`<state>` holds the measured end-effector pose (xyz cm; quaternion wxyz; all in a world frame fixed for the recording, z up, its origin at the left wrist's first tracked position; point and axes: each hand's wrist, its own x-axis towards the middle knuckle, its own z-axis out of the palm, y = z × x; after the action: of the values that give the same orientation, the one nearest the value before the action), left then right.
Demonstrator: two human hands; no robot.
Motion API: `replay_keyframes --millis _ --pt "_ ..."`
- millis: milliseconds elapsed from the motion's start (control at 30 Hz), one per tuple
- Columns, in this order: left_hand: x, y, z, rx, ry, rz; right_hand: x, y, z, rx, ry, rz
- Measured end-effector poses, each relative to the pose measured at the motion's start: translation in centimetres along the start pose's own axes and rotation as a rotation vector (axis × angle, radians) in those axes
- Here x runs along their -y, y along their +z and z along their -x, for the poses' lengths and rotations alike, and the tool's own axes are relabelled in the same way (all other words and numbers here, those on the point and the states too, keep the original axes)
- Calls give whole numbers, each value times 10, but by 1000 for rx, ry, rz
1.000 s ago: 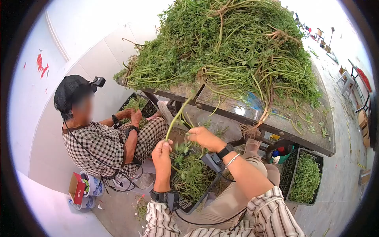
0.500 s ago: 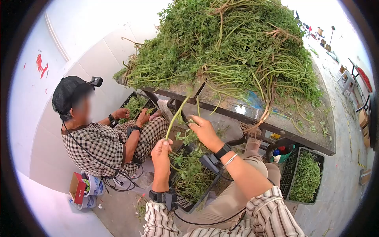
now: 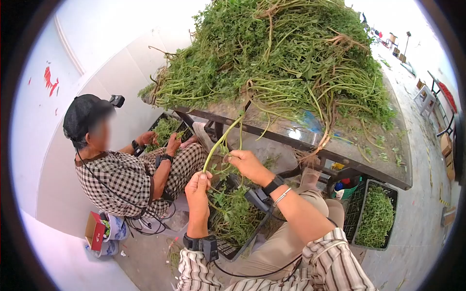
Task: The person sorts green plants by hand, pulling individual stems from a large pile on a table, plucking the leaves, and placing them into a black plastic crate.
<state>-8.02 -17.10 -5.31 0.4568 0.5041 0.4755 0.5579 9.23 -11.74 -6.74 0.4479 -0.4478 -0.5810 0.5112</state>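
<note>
My left hand [image 3: 198,190] is closed around the lower end of a long green plant stem [image 3: 214,150], which slants up to the right and forks near its top. Close beside it, my right hand [image 3: 250,166] pinches a thin side shoot of this plant; the fingertips partly hide it. Below both hands, a black plastic crate [image 3: 228,250] holds loose leafy sprigs [image 3: 235,218]. Ahead of them is the table edge [image 3: 276,139], with a big heap of uprooted green plants [image 3: 286,58] on top, some with brown roots.
To the left sits a co-worker in a checked shirt [image 3: 121,182], hands over another crate of greens [image 3: 167,126]. A crate of sprigs [image 3: 376,216] stands right of the table. A red box [image 3: 95,227] and patterned buckets [image 3: 118,228] are at lower left.
The stem's top has swung slightly right. My right hand has dropped a little, its fingertips now drawn together at the shoot. The co-worker's hands have shifted slightly.
</note>
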Motion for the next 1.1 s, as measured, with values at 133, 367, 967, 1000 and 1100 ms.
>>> replay_keyframes --millis 133,367,967,1000,1100 --pt "6 -1 0 17 -5 25 -7 0 -2 30 -47 37" --pt "11 1 -2 19 -33 42 -12 -2 -5 91 76 1" --pt "15 9 -15 21 -26 50 -9 -2 -5 -28 33 -93" --pt "15 9 -16 26 -25 62 -9 -3 -5 -23 36 -93" --pt "15 8 -23 29 -18 74 -7 -2 -4 9 99 -72"
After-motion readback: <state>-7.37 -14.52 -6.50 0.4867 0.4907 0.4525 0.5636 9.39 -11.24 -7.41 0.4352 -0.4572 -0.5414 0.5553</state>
